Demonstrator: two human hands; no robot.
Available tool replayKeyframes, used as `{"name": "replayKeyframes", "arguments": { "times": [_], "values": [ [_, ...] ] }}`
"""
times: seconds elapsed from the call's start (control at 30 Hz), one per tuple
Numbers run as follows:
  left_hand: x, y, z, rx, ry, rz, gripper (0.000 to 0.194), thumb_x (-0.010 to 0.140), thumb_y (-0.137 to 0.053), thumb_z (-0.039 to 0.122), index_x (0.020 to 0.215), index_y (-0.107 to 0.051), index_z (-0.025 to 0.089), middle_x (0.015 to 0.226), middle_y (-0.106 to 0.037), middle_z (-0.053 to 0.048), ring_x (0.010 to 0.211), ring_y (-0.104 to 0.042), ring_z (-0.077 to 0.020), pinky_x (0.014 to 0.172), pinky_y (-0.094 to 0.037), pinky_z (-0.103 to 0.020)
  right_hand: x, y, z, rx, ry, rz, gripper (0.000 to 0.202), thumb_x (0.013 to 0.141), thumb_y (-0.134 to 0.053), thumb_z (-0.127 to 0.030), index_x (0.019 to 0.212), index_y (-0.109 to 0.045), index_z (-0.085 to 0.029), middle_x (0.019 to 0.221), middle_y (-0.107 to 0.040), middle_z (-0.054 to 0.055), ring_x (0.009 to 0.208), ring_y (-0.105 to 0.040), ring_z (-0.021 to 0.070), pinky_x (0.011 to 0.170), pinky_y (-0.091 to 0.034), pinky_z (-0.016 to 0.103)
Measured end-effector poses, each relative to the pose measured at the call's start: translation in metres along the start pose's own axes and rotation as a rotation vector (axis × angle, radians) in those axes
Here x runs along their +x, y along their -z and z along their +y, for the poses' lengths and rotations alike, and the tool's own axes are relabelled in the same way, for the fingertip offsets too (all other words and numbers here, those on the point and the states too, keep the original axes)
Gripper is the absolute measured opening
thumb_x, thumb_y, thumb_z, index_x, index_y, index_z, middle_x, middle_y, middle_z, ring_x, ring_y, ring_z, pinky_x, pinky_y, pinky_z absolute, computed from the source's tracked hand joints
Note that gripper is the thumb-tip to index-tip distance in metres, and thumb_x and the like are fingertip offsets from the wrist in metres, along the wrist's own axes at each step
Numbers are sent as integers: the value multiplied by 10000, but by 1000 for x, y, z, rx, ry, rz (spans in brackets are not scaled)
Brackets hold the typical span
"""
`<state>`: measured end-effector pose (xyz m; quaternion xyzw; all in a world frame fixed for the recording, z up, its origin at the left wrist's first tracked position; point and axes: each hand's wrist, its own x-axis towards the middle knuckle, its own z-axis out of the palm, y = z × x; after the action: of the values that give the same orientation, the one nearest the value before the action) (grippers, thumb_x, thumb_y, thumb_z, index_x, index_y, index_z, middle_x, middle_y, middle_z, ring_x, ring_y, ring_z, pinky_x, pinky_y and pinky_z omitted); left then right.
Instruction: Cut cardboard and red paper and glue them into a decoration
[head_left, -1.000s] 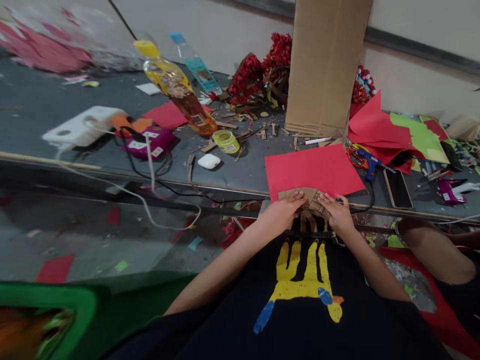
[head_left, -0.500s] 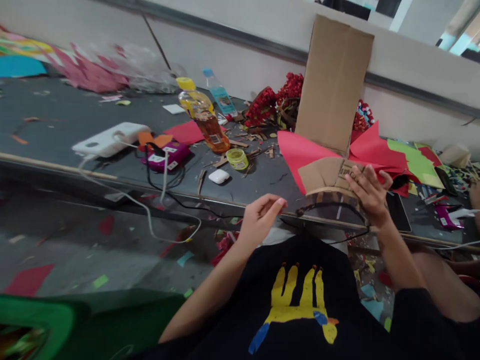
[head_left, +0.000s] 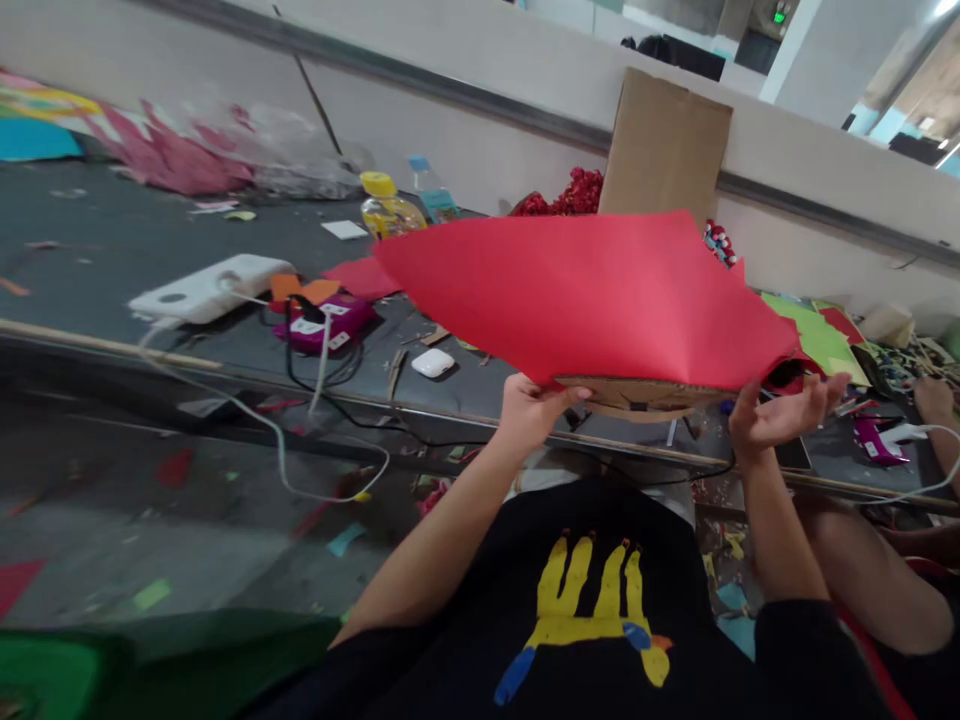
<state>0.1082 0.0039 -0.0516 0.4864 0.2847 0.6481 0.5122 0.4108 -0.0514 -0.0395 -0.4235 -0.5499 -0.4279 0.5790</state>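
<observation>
A large sheet of red paper is raised over the desk's front edge, with a curved cardboard piece along its near edge. My left hand pinches the cardboard's left end, thumb on the near side and fingers partly hidden behind. At the right end, my right hand is palm up with its fingers stretched out, touching the edge near the thumb. How the paper and cardboard are joined cannot be made out.
A tall cardboard panel leans on the partition. Left on the desk are a white power bank, purple device, earbud case, trailing cables and a yellow-capped bottle. Another person's hand is far right.
The red paper and cardboard have been lifted and tilted, so the red side now faces me. My left hand has closed on the cardboard; my right hand has turned palm up.
</observation>
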Motion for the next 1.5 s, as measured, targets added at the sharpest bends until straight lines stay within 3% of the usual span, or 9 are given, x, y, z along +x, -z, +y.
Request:
{"name": "replayKeyframes", "arguments": {
  "times": [0.07,0.13,0.23,0.3,0.57,0.87,1.03,1.23,1.5],
  "values": [
    [6,7,0,17,-57,26,216,503,-858,231,648,-714,160,694,-717,-24,656,-667,-186,660,-576,-314,-6,2,-12,49,-175,80,511,828,-580,-408,1278,-419,-228,1329,-464,149,1315,-430,315,1044,-354,626],
    [11,12,0,38,-95,29,198,503,-853,207,646,-724,160,698,-717,-32,682,-675,-200,687,-579,-322,-9,6,-26,285,-429,-176,391,831,-588,-413,1159,-519,-211,1159,-602,126,1120,-600,270,980,-456,545],
    [15,16,1,77,-97,21,192,483,-857,202,600,-713,155,663,-705,-42,677,-675,-217,691,-583,-343,-8,9,-42,710,-740,-654,412,744,-689,-488,1051,-622,-221,1011,-700,95,955,-678,247,865,-542,427],
    [14,16,2,80,-69,15,197,473,-861,207,568,-697,155,636,-696,-43,645,-668,-214,658,-582,-343,-4,4,-48,872,-866,-765,466,661,-748,-534,1010,-665,-237,972,-726,76,917,-690,247,826,-555,397],
    [-3,-2,16,-74,219,4,390,369,-883,296,662,-660,167,674,-715,-17,602,-663,-164,600,-579,-274,8,-18,-79,1073,-1208,-681,352,566,-818,-502,782,-723,-241,826,-751,14,797,-709,213,804,-574,380],
    [-15,-11,28,-88,360,-20,585,406,-878,338,922,-645,191,679,-704,-13,639,-685,-210,615,-591,-315,14,-4,-97,1096,-1555,-591,358,483,-826,-438,744,-688,-236,776,-745,9,800,-717,247,779,-593,421],
    [-17,-14,26,-170,420,-40,686,433,-881,334,1064,-638,216,851,-739,-51,866,-701,-272,786,-588,-392,12,3,-106,1042,-1654,-642,363,512,-783,-386,829,-684,-239,853,-748,12,956,-698,285,865,-577,454],
    [-21,-9,27,-262,499,-66,671,461,-879,294,1084,-645,209,944,-738,-78,995,-675,-316,888,-557,-445,16,3,-112,1036,-1713,-528,420,479,-817,-363,854,-666,-249,852,-748,5,1027,-674,275,890,-568,426],
    [-10,-5,35,-223,362,4,576,480,-857,291,1012,-652,209,900,-737,-54,1040,-655,-302,926,-537,-425,6,-1,-101,1095,-1624,-610,419,499,-840,-486,812,-695,-249,821,-751,-5,773,-706,189,772,-582,340]
  ]
}}
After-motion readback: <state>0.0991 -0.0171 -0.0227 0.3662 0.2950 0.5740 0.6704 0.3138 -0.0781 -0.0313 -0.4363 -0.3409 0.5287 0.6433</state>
